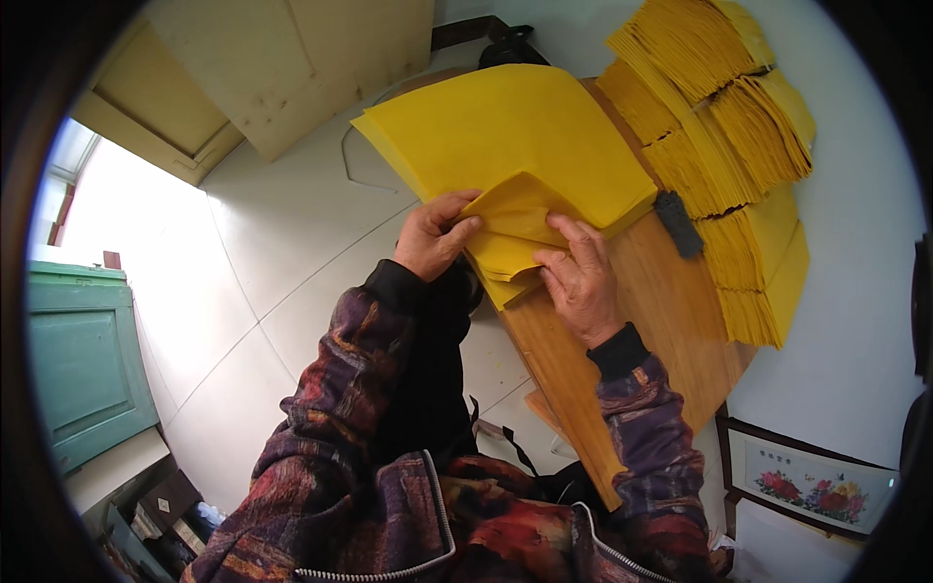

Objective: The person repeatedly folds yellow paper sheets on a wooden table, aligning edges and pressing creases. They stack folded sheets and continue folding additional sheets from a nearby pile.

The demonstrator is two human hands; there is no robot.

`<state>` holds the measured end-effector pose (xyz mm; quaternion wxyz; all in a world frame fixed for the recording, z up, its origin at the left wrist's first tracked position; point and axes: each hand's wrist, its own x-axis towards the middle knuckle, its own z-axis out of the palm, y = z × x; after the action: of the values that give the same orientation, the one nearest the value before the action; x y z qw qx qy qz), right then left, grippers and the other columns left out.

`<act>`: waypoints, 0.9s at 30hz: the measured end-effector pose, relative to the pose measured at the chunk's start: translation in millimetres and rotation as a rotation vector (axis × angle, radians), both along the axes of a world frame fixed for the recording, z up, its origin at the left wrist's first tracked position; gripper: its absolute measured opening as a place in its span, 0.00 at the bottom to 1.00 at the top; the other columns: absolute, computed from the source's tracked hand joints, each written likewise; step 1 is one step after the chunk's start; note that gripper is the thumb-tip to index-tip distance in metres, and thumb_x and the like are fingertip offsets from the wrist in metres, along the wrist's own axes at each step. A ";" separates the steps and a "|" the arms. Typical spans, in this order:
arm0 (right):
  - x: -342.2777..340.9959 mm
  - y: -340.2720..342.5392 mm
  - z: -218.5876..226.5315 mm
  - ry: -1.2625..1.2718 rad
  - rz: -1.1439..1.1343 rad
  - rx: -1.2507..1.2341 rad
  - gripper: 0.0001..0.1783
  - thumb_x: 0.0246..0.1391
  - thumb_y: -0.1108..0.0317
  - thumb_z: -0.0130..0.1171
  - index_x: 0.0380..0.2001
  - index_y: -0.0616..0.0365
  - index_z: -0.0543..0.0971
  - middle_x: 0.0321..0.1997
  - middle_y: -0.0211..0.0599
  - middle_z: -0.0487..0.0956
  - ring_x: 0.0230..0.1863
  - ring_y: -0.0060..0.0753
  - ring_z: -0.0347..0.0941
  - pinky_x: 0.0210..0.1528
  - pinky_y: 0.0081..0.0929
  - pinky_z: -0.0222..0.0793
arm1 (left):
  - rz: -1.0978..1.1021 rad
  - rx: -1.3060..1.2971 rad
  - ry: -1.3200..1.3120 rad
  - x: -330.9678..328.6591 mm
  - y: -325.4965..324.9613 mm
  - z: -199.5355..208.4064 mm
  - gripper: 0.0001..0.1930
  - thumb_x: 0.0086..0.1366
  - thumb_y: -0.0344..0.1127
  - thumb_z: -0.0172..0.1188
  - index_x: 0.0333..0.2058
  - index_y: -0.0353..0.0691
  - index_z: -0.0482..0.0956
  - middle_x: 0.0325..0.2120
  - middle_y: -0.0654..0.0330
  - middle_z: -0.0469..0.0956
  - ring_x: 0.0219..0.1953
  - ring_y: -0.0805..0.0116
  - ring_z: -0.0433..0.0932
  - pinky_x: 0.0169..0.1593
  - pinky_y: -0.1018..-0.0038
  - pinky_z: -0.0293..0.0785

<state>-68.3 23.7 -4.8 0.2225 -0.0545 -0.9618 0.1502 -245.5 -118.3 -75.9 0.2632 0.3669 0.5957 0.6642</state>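
Head view: I see my left hand (434, 236) and right hand (580, 279) pinching a folded yellow sheet (510, 228), creased, its point aimed up-right over the stack (515, 131).

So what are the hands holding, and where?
Both hands, left and right, grip a folded yellow paper sheet: left at its left edge, right pressing its lower right.
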 end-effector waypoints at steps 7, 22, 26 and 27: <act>-5.1 5.5 5.1 -0.041 0.006 -0.251 0.10 0.41 0.82 0.62 0.29 0.59 0.75 0.55 0.44 0.72 0.57 0.49 0.65 0.56 0.36 0.63 | -0.071 0.135 -0.044 0.4 1.5 5.5 0.18 0.64 0.37 0.57 0.48 0.30 0.75 0.47 0.60 0.74 0.32 0.79 0.71 0.31 0.82 0.67; -6.7 7.6 9.4 -0.091 -0.017 -0.313 0.15 0.41 0.80 0.63 0.35 0.58 0.74 0.57 0.44 0.70 0.57 0.49 0.64 0.57 0.36 0.63 | -0.134 0.084 -0.182 -1.7 -2.4 1.7 0.16 0.60 0.30 0.60 0.45 0.30 0.77 0.52 0.59 0.71 0.40 0.77 0.73 0.36 0.82 0.69; -1.4 -4.6 5.9 0.033 -0.089 -0.219 0.24 0.40 0.78 0.65 0.44 0.55 0.72 0.60 0.42 0.66 0.58 0.50 0.62 0.59 0.39 0.63 | -0.029 0.045 0.010 -2.0 1.5 -3.0 0.14 0.64 0.32 0.59 0.46 0.31 0.77 0.44 0.62 0.75 0.37 0.79 0.72 0.35 0.84 0.69; -0.6 -5.9 4.5 0.065 -0.102 -0.178 0.26 0.40 0.77 0.66 0.46 0.54 0.72 0.60 0.42 0.66 0.59 0.50 0.62 0.59 0.39 0.63 | -0.019 0.019 -0.012 -1.1 1.2 -3.5 0.14 0.64 0.33 0.59 0.46 0.32 0.77 0.42 0.63 0.75 0.35 0.79 0.72 0.34 0.84 0.68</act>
<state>-68.9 17.7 -0.3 0.2549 -0.1178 -0.9329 0.2253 -246.6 -117.2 -79.4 0.2695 0.3709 0.5841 0.6698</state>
